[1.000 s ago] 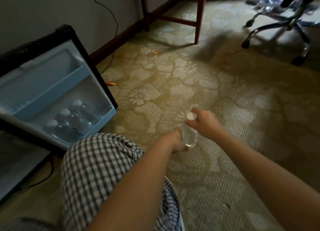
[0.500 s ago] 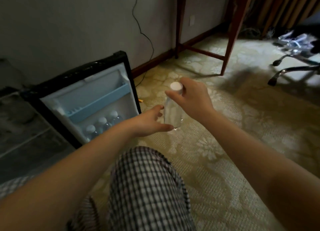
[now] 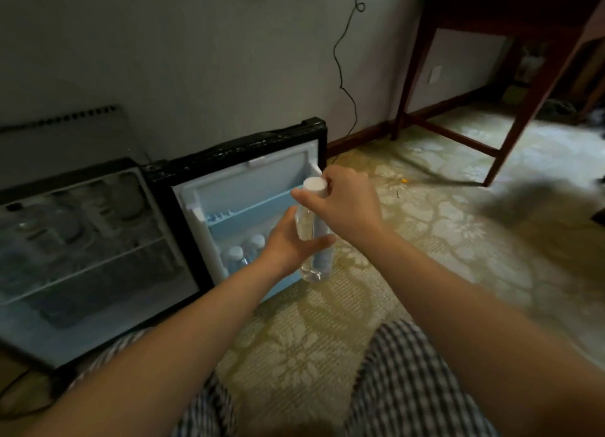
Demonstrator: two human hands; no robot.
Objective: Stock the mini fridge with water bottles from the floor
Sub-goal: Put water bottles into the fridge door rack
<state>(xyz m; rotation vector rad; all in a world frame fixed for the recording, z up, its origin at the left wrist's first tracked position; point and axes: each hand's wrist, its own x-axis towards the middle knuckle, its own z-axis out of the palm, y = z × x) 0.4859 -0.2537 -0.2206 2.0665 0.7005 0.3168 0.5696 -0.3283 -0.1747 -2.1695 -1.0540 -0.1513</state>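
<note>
Bottles [image 3: 244, 254] already stand in the mini fridge's lower door shelf [image 3: 229, 218]. Right hand [image 3: 347, 207] grips another water bottle [image 3: 312, 240] near its cap, left hand [image 3: 289, 245] closing around its middle, just before the door; shelving remains.

Both hands (left [image 3: 291, 243], right [image 3: 347, 204]) clasp together ahead, arms outstretched.

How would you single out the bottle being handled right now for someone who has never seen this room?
Find the open mini fridge door against the wall. Just in front of it, held above the carpet, is the water bottle, gripped by the right hand near its white cap and by the left hand at its body. The other bottles sit in the door's lower shelf.
</note>
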